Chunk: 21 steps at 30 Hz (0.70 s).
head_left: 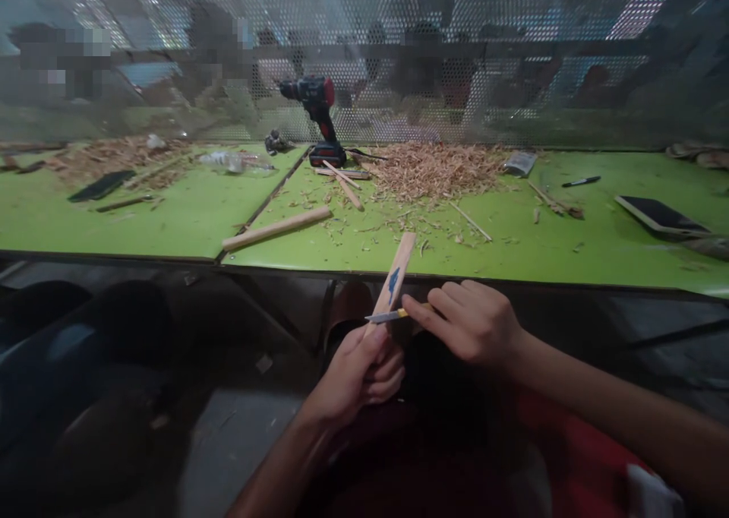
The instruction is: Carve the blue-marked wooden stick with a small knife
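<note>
My left hand (pixel 358 370) is closed round the lower end of a flat wooden stick (pixel 395 275), which points up and away and carries a blue mark. My right hand (pixel 470 320) is closed on a small knife (pixel 387 315) with a yellow handle; its blade lies across the stick just above my left thumb. Both hands are below the front edge of the green table (pixel 187 222), over my lap.
A heap of wood shavings (pixel 436 170) lies on the table, with a cordless drill (pixel 319 115) behind it and a round wooden rod (pixel 277 228) at the front. A pen (pixel 581 181) and a dark tablet (pixel 661 216) lie at the right. A mesh screen stands behind.
</note>
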Available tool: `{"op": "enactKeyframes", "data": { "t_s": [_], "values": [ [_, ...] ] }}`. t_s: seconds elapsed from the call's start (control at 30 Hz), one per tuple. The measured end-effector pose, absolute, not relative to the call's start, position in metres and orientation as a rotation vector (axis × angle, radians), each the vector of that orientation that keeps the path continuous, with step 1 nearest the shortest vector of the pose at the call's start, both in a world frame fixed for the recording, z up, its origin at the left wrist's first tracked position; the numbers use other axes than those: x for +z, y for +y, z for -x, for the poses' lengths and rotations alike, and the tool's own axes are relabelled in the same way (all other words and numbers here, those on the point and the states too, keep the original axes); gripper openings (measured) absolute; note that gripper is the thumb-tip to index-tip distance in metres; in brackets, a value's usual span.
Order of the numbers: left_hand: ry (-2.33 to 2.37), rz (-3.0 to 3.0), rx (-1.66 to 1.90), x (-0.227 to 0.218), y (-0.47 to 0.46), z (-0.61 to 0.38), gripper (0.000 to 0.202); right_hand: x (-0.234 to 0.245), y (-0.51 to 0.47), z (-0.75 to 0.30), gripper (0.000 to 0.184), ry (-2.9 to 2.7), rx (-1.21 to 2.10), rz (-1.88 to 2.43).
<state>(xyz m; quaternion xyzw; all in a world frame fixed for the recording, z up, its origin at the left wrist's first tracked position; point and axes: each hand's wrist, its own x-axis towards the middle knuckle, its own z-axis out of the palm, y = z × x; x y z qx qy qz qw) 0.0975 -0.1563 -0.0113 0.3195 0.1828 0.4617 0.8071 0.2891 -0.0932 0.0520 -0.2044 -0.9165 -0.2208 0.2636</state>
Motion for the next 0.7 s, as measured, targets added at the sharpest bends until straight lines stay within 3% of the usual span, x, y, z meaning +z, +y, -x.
{"op": "enactKeyframes", "data": {
  "t_s": [0.23,0.4,0.53,0.7],
  "values": [
    [0.393,-0.701,0.993,-0.012,-0.155,-0.095,0.048,0.057,-0.081,-0.291,0.034,-2.567,-0.572,0.588],
    [0.346,-0.708,0.956,-0.019,-0.168,-0.089,0.047,0.084,-0.047,-0.327,0.071,-2.376,-0.793,1.217],
    [0.267,-0.701,1.016,-0.024,-0.171,-0.089,0.044,0.094,-0.042,-0.337,0.038,-2.192,-0.736,1.294],
    [0.184,-0.646,1.050,-0.024,-0.160,-0.091,0.044,0.071,-0.070,-0.308,0.026,-2.187,-0.059,0.996]
  ]
}}
